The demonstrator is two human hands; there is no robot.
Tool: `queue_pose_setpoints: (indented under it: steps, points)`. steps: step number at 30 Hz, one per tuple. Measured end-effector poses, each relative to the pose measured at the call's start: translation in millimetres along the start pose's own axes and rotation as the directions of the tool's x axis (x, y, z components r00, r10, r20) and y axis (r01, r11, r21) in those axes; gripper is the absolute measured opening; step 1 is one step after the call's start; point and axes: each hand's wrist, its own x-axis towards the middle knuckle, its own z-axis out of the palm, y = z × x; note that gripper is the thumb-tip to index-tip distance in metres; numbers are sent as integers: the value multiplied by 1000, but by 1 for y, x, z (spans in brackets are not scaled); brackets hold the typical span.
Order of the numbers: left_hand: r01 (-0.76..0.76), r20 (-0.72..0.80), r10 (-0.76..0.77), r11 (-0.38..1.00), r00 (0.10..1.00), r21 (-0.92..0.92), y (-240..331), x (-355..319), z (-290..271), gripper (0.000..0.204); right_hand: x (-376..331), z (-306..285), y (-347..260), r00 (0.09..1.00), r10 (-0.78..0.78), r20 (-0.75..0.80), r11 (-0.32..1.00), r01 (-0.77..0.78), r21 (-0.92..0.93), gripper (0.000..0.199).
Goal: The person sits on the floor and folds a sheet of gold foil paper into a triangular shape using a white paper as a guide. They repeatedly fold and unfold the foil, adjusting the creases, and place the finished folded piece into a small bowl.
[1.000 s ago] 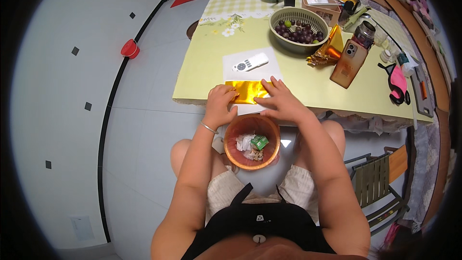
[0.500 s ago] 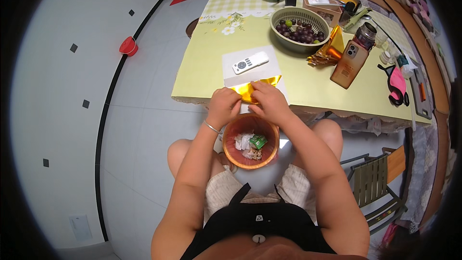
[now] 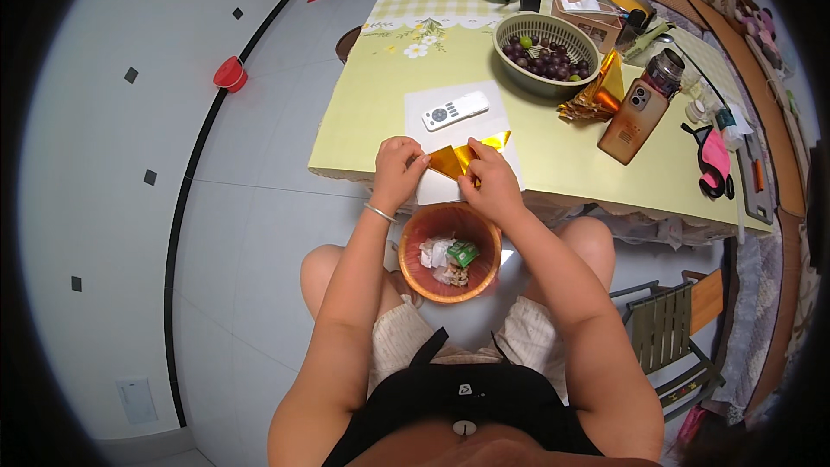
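Gold foil (image 3: 445, 162) partly hidden by right hand (image 3: 493, 182).

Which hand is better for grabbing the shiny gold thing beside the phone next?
Probably the right hand: it's closer to the folded gold foil beside the phone. The left hand is farther left, and both hands are at the gold sheet.

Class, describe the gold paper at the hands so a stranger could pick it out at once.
Start at the yellow-green table and go to its near edge, just beyond the round bin. Over the white sheet there, look below the white remote for the shiny gold paper. Unlike the gold bundle beside the phone, this piece is between the left hand and right hand.
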Motion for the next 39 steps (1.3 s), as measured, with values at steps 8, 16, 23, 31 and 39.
queue_pose_setpoints:
  steps: [8,16,23,31,39]
  points:
    - [9,-65,1,987,998,158,8,2,9,14,1,0,-3,1000,-8,-16,1000,8,-19,14]
    - [45,-41,-40,991,998,130,4,3,9,14,2,8,-4,984,-177,26,948,178,-264,41]
    - [68,-28,-64,982,998,175,7,6,10,15,3,9,-5,989,-145,25,947,146,-285,39]
    - [21,-57,-8,975,998,219,10,6,9,15,2,12,-4,988,-148,48,935,155,-317,39]
    - [-256,-78,322,858,944,445,41,-3,2,16,1,11,-4,990,-122,77,935,140,-324,41]
